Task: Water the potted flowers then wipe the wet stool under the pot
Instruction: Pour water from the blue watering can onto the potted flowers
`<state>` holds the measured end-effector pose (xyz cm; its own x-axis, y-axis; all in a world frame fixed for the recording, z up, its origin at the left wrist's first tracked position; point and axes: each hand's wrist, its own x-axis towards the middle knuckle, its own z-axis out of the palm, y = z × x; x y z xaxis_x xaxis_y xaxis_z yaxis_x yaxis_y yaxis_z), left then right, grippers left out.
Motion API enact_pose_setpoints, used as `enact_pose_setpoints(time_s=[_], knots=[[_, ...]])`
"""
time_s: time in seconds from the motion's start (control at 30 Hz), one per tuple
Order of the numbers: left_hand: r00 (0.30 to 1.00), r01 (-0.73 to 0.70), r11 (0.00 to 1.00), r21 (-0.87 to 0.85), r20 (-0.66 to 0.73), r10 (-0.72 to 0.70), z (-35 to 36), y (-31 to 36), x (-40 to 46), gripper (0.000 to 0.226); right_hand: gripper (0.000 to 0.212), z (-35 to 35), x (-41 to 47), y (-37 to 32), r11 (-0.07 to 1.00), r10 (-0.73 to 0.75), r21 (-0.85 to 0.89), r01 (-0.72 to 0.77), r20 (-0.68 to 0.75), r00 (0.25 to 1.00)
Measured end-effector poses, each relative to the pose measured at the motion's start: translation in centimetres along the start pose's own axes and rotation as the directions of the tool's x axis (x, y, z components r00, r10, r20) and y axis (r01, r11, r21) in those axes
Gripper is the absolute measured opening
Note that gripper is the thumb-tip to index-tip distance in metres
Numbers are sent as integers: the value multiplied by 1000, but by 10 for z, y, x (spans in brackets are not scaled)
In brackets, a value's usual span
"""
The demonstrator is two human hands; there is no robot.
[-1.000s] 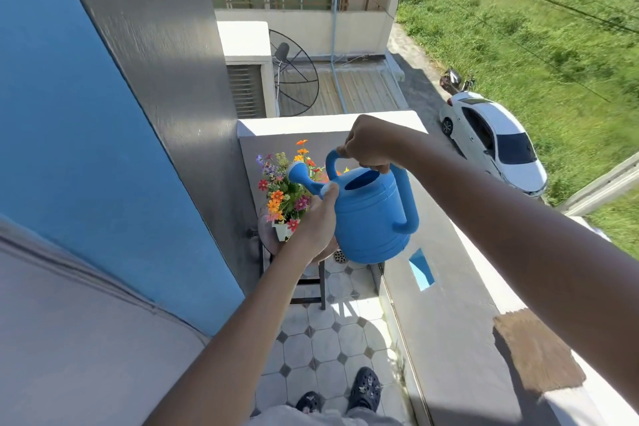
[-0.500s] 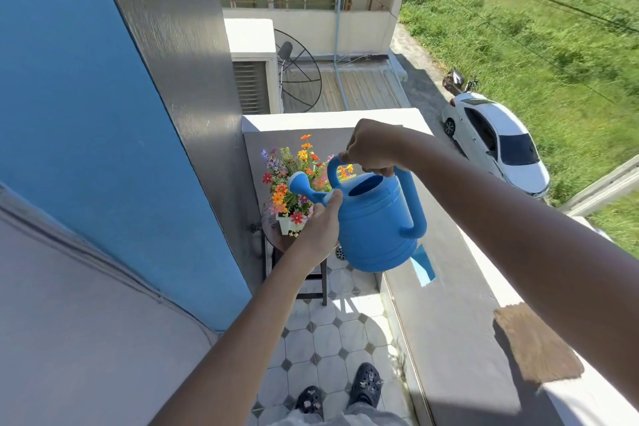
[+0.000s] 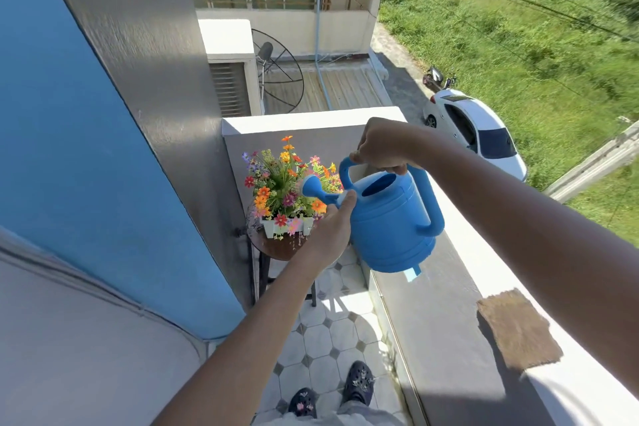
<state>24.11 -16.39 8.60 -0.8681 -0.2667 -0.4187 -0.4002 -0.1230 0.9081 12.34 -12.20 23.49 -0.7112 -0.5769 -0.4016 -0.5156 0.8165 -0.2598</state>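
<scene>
right hand (image 3: 382, 147): fingers clenched around the top handle of the blue plastic watering can (image 3: 390, 221); can held in the air, tipped toward the flowers.
left hand (image 3: 330, 230): palm against the can's front wall, thumb up at the base of the spout; fingers wrap the far side, only partly visible, supporting the body.
spout: rose head sits over the right side of the bouquet, just beside the blooms.
flowers: mixed orange, red, pink and purple blooms (image 3: 276, 180) in a small white rectangular pot (image 3: 276, 226), upright.
water: drops visible falling off the pot's front edge onto the stool.
stool: round dark brown top on a black metal frame (image 3: 276, 247), in the balcony corner between the grey wall and the parapet; pot stands on it, left hand hides its right part.
cloth: brown rectangular rag (image 3: 518, 328) lying flat on the white parapet ledge (image 3: 460, 252), well apart from the stool, near the right forearm.
floor: white octagon tiles (image 3: 325, 342); two dark clogs (image 3: 358, 382) at bottom edge.
</scene>
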Motion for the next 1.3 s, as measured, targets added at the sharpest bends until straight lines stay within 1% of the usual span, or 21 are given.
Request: enact_pose_setpoints(time_s=[0.17,0.43,0.47,0.57,0.6,0.63,0.73,0.87,0.9,0.97,1.03,1.1,1.17,1.3], knots=[[999,39,999,23,34,-40,11,-14,23,108,34,-4,2,11,1000,16,-6,-16,3,1000],[996,4,1000,-5,91,-3,21,11,19,109,36,-12,6,24,998,56,-41,-57,-20,998],[995,-2,1000,-7,98,2,22,13,20,104,38,-14,6,25,997,58,-47,-59,-24,998],[993,-34,999,-29,109,37,25,19,25,71,39,-18,9,30,997,67,-44,-69,-42,997],[992,-46,999,-29,114,49,25,19,28,65,39,-19,10,31,996,72,-46,-74,-48,996],[992,-50,999,-19,117,51,26,20,31,66,40,-20,12,33,995,74,-57,-76,-51,996],[993,-20,999,31,117,17,29,20,38,86,42,-22,18,37,992,84,-85,-90,-65,994],[993,-1,999,39,120,-4,37,21,46,89,42,-24,26,44,991,91,-89,-96,-60,994],[993,-5,1000,29,118,1,38,23,46,86,42,-24,27,45,992,89,-84,-94,-60,994],[993,-22,1000,3,117,21,37,29,44,72,42,-26,30,46,994,83,-69,-87,-57,995],[995,-33,999,-21,96,35,32,32,47,68,40,-29,34,44,996,74,-48,-76,-46,996],[995,-79,996,-43,57,81,27,35,50,77,39,-31,40,39,998,64,-11,-64,-40,997],[995,-94,995,-40,13,94,19,34,58,89,35,-33,46,32,999,41,1,-41,-41,998],[991,-126,989,-76,-64,121,1,43,61,86,35,-40,63,10,999,-14,-39,12,-39,999]])
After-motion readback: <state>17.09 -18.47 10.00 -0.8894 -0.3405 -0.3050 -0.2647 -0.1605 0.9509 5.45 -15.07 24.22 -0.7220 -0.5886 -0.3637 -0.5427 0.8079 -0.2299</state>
